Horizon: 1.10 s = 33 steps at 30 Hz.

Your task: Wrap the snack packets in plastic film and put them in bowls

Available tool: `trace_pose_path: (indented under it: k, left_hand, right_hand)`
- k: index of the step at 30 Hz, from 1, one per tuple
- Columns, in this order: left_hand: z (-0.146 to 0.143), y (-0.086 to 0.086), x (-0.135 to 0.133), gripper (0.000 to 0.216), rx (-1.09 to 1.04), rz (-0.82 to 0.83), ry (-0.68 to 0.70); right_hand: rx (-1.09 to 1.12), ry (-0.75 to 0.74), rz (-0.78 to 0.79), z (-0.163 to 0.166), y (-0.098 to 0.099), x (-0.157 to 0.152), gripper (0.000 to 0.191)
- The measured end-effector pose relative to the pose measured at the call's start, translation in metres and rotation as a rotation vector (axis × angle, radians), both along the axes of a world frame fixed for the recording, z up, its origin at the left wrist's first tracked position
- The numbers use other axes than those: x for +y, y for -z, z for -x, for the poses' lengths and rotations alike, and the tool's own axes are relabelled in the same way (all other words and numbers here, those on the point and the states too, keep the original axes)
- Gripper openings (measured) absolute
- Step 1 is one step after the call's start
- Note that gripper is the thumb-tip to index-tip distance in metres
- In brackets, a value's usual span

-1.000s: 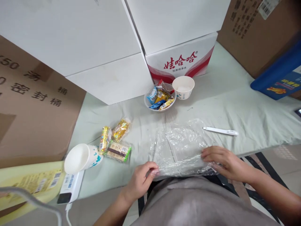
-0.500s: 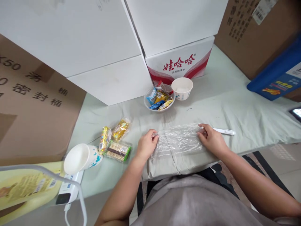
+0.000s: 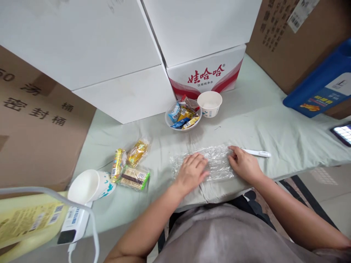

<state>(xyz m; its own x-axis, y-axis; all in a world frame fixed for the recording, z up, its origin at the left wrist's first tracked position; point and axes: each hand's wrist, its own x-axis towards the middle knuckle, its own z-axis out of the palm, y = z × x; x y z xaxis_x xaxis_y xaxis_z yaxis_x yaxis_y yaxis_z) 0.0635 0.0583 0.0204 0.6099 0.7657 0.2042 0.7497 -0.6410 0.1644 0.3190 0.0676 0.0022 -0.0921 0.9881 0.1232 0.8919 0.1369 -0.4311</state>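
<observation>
A clear, crinkled plastic bag (image 3: 219, 160) lies spread on the cloth-covered surface in front of me. My left hand (image 3: 192, 170) rests flat on its left half, fingers stretched and slightly apart. At the bag's right end, my right hand (image 3: 244, 163) pinches the edge between thumb and fingers. Just beyond that hand, a slim white handle-like object (image 3: 259, 153) sticks out to the right; its left end is hidden. Left of my left hand are wrapped snacks: a green-edged packet (image 3: 134, 178), a yellow packet (image 3: 138, 152) and a yellow tube-shaped one (image 3: 117, 164).
A clear bowl of wrapped snacks (image 3: 167, 118) and a paper cup (image 3: 210, 104) stand before white boxes (image 3: 117, 98). Another paper cup (image 3: 102, 186) lies tipped at left, near a white device (image 3: 74, 223) with a cable. A blue container (image 3: 319, 89) and a phone (image 3: 342, 133) are at right.
My left hand has let go of the bag's left edge and moved right, now flat on the film. My right hand still pinches the right end. The view has shifted slightly.
</observation>
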Motion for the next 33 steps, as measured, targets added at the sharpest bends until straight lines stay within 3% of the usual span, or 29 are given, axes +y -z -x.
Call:
trace_pose_path:
  k: [3, 5, 8, 10, 13, 15, 19, 23, 26, 29, 33]
  left_hand:
    - [-0.008, 0.016, -0.003, 0.056, 0.077, 0.097, 0.103]
    - [-0.008, 0.021, -0.003, 0.057, 0.092, 0.127, 0.094]
    - [-0.007, 0.021, -0.002, 0.057, 0.089, 0.146, 0.089]
    - [-0.008, 0.018, -0.003, 0.057, 0.091, 0.157, 0.086]
    - [-0.01, 0.016, -0.003, 0.059, 0.105, 0.169, 0.077]
    - [-0.006, 0.017, -0.003, 0.061, 0.119, 0.163, 0.031]
    - [0.024, 0.021, -0.003, 0.07, 0.149, 0.128, -0.206]
    - [0.062, 0.013, -0.016, 0.065, 0.044, -0.013, -0.365]
    - [0.076, 0.001, -0.036, 0.045, -0.071, -0.047, -0.181]
    - [0.079, -0.003, -0.052, 0.025, -0.098, 0.021, 0.025]
    - [0.085, 0.003, -0.058, 0.024, -0.171, -0.009, 0.083]
  right_hand:
    - [-0.041, 0.042, -0.008, -0.012, 0.0, 0.005, 0.034]
    - [-0.089, 0.095, -0.033, -0.022, -0.004, 0.009, 0.035]
    - [-0.132, 0.132, -0.195, -0.027, -0.012, 0.01, 0.035]
    - [-0.119, 0.023, -0.301, -0.019, -0.016, 0.006, 0.034]
    - [-0.16, -0.329, -0.3, 0.003, -0.01, -0.002, 0.042]
    - [-0.239, -0.471, -0.238, 0.015, 0.0, -0.007, 0.057]
    - [-0.303, -0.473, -0.137, 0.018, 0.014, -0.011, 0.071]
    - [-0.195, -0.498, -0.161, 0.003, -0.003, -0.013, 0.066]
    - [-0.059, -0.618, -0.145, -0.014, -0.019, -0.018, 0.06]
    - [-0.002, -0.698, -0.096, -0.033, -0.022, -0.024, 0.046]
    - [0.012, -0.631, -0.123, -0.052, -0.011, -0.033, 0.023]
